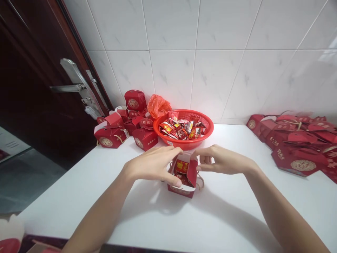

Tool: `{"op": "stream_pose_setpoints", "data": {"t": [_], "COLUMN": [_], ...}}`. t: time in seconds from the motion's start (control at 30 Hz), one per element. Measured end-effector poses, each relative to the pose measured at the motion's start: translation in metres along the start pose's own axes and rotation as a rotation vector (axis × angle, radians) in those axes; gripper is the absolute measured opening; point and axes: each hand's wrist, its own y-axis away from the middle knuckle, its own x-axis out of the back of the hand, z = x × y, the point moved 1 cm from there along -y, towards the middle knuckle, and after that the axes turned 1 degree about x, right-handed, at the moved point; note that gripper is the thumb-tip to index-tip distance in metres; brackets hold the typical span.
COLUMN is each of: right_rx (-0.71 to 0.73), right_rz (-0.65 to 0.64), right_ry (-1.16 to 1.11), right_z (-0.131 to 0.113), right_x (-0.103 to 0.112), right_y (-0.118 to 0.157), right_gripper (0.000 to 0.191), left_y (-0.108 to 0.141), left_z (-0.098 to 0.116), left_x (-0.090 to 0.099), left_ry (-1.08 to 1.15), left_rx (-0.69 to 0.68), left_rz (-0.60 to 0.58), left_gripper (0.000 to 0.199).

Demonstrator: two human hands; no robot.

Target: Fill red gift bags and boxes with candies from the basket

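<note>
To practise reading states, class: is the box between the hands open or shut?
Open: the box's flaps stand apart, and packets show inside.

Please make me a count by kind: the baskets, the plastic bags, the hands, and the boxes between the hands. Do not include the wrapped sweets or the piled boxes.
Basket: 1
Plastic bag: 1
Hands, left hand and right hand: 2
Open red box between the hands: 1
Total: 5
</note>
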Motion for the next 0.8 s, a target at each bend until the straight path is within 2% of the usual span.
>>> {"op": "stream_pose_setpoints", "data": {"t": [0.13, 0.3, 0.37, 0.47, 0.5, 0.57, 0.63, 0.7, 0.8], "right_rx": [0.023, -0.006, 0.017, 0.041, 0.044, 0.041, 0.021, -0.001, -0.021], "right_rz": [0.085, 0.285, 0.387, 0.549, 0.591, 0.635, 0.659, 0.677, 0.689], "right_ry": [0.020, -0.079, -0.140, -0.190, -0.225, -0.331, -0.425, -0.479, -0.512], "right_z": [0.011, 0.026, 0.032, 0.041, 0.044, 0.049, 0.052, 0.054, 0.054], "right_x": [-0.030, -0.055, -0.063, -0.075, -0.078, -0.085, -0.089, -0.091, -0.091], "right_y": [0.010, 0.020, 0.020, 0.016, 0.013, 0.009, 0.007, 0.007, 0.008], "right_gripper": [0.030, 0.043, 0.041, 0.033, 0.032, 0.033, 0.038, 0.042, 0.044], "left_y": [-0.008, -0.009, -0.010, -0.015, -0.017, -0.019, -0.021, -0.022, -0.024], "left_z": [-0.001, -0.010, -0.014, -0.016, -0.017, -0.017, -0.017, -0.015, -0.013], "left_x": [-0.002, 0.003, 0.005, 0.002, 0.001, -0.003, -0.006, -0.008, -0.007], "left_ry": [0.143, 0.141, 0.123, 0.083, 0.047, -0.014, -0.023, -0.014, -0.029], "left_rx": [-0.154, -0.179, -0.193, -0.113, -0.054, 0.055, 0.089, 0.061, 0.009], "left_rz": [-0.049, -0.159, -0.159, -0.038, 0.008, 0.056, 0.056, 0.034, -0.018], "left_gripper": [0.071, 0.072, 0.059, 0.036, 0.036, 0.048, 0.066, 0.072, 0.054]}}
